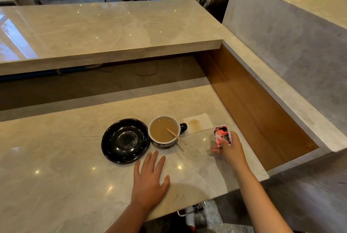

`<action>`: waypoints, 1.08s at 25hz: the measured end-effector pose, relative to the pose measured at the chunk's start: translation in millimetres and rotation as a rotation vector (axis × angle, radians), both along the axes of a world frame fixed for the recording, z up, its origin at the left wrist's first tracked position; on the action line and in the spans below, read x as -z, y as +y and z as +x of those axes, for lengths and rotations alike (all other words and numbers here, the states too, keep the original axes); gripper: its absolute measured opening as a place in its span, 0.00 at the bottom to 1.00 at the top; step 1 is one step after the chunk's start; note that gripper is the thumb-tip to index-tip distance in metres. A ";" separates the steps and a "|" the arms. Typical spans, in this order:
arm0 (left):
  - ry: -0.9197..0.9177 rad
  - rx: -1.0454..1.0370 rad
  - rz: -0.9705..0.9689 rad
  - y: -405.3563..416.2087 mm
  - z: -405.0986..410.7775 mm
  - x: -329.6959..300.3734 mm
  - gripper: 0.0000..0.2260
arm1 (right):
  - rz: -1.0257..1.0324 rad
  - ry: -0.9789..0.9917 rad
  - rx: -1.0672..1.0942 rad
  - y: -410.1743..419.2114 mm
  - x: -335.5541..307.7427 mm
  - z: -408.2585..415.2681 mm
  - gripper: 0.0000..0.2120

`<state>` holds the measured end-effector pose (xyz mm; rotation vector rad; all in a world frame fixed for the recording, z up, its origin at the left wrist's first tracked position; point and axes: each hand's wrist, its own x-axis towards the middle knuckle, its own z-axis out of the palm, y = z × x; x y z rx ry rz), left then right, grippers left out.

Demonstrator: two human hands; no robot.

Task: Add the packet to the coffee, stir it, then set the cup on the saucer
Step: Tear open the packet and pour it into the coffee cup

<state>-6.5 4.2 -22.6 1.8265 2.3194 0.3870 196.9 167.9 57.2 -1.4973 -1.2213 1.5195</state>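
A white cup point(164, 129) with a dark handle stands on the marble counter, filled with light brown coffee. A wooden stirrer point(176, 136) leans in it, its end over the right rim. Touching the cup's left side is a black glossy saucer point(125, 140). My right hand point(228, 147) is to the right of the cup and holds a red, black and white packet point(222, 134) upright just above the counter. My left hand point(150, 178) lies flat on the counter, palm down with fingers spread, just in front of the saucer and cup.
A white napkin point(198, 123) with a brown stain lies behind the cup's handle. A raised marble bar ledge point(112, 32) runs across the back. A wooden panel point(253, 105) drops off to the right of the counter's edge. Chairs stand far behind.
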 end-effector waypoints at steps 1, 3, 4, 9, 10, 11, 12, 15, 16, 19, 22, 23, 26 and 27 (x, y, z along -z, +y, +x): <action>-0.004 0.002 0.011 -0.2 -0.1 0.2 0.25 | 0.021 0.006 -0.011 0.5 -5.2 -4.4 0.14; -0.013 0.007 0.023 -0.8 -0.3 0.4 0.25 | 0.067 0.035 -0.018 1.5 -14.3 -13.6 0.17; -0.017 0.007 0.025 -1.0 -0.2 0.1 0.25 | 0.084 0.063 -0.018 2.1 -18.9 -18.9 0.17; -0.044 0.001 0.055 -2.6 -0.2 2.3 0.25 | 0.146 0.133 -0.126 7.6 -36.3 -50.0 0.03; -0.046 0.001 0.057 -2.4 -0.4 2.1 0.25 | 0.153 0.126 -0.141 9.1 -38.2 -56.3 0.02; -0.044 0.000 0.057 -2.2 -0.3 2.0 0.25 | 0.173 0.099 -0.153 10.8 -39.5 -62.0 0.03; -0.044 -0.002 0.055 -2.0 -0.3 1.7 0.25 | 0.210 0.054 -0.170 12.7 -40.6 -67.3 0.05; -0.051 -0.017 0.047 -1.6 0.1 0.8 0.25 | 0.367 -0.096 -0.268 17.3 -43.7 -82.7 0.07; -0.049 -0.021 0.042 -1.3 0.1 0.5 0.25 | 0.409 -0.138 -0.306 17.7 -45.2 -87.3 0.06; -0.039 -0.025 0.032 -0.7 0.8 0.1 0.25 | 0.534 -0.310 -0.442 20.4 -49.7 -99.7 0.05; -0.041 -0.033 0.032 -0.9 0.7 0.9 0.25 | 0.641 -0.513 -0.596 22.1 -56.2 -109.6 0.02; -0.042 -0.036 0.033 -1.1 0.5 1.1 0.25 | 0.668 -0.558 -0.628 22.4 -57.8 -112.0 0.01; -0.044 -0.034 0.034 -1.1 0.5 1.0 0.25 | 0.723 -0.620 -0.671 23.0 -59.6 -116.1 0.03; -0.041 -0.032 0.033 -0.7 0.5 0.7 0.25 | 0.731 -0.625 -0.678 22.8 -60.1 -116.9 0.03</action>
